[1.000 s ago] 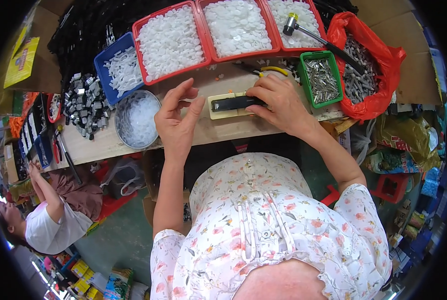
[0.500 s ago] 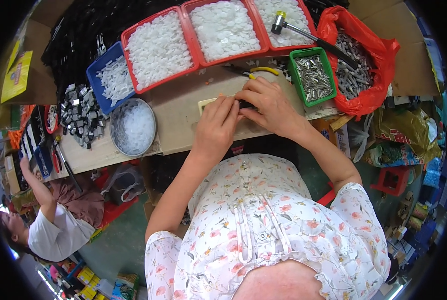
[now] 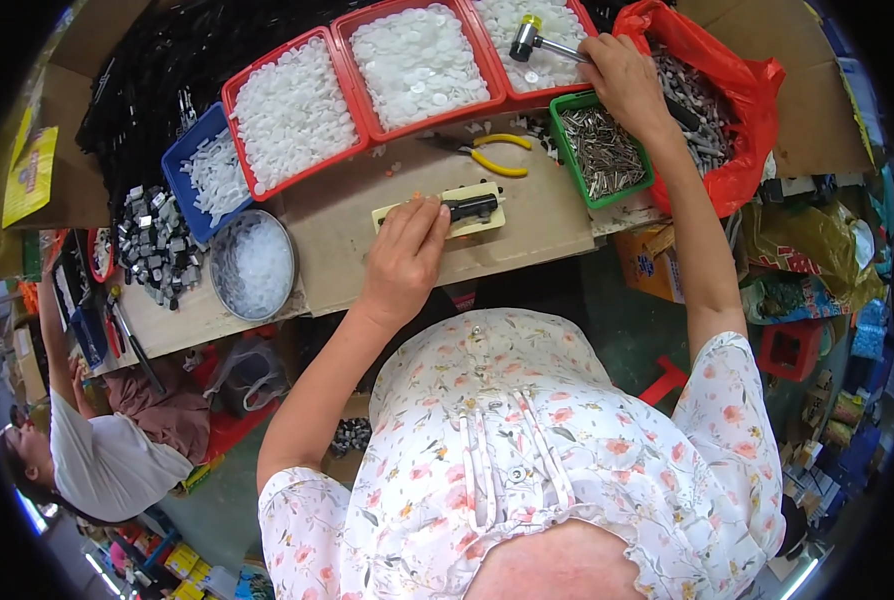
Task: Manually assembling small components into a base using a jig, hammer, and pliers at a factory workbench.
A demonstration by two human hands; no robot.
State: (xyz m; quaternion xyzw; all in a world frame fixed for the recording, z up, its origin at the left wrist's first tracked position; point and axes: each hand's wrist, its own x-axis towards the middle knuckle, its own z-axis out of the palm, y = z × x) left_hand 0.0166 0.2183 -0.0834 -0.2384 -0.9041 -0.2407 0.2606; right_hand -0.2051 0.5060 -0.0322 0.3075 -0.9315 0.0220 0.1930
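My left hand (image 3: 405, 255) presses its closed fingers on the left end of a dark, elongated piece (image 3: 473, 207), which lies in a cream-coloured block (image 3: 489, 190) on the bench. Those fingers hide part of the piece. My right hand (image 3: 627, 85) is stretched out to the far right, closed around the handle of a small hammer (image 3: 559, 47) with one yellow and one black face. The hammer head hangs over the right red tray (image 3: 515, 92) of white pieces. Yellow-handled pliers (image 3: 497, 160) lie just beyond the block.
A green tray (image 3: 582, 192) of metal pins and a red bag (image 3: 757, 130) of grey parts flank my right arm. Leftward are more red trays, a blue tray (image 3: 189, 215), a metal bowl (image 3: 285, 290) and dark blocks (image 3: 157, 250). Another person (image 3: 117, 460) sits at far left.
My right hand has left the dark piece and reached up right to the hammer handle. The left hand stays on the piece. The pliers and block are now more visible.
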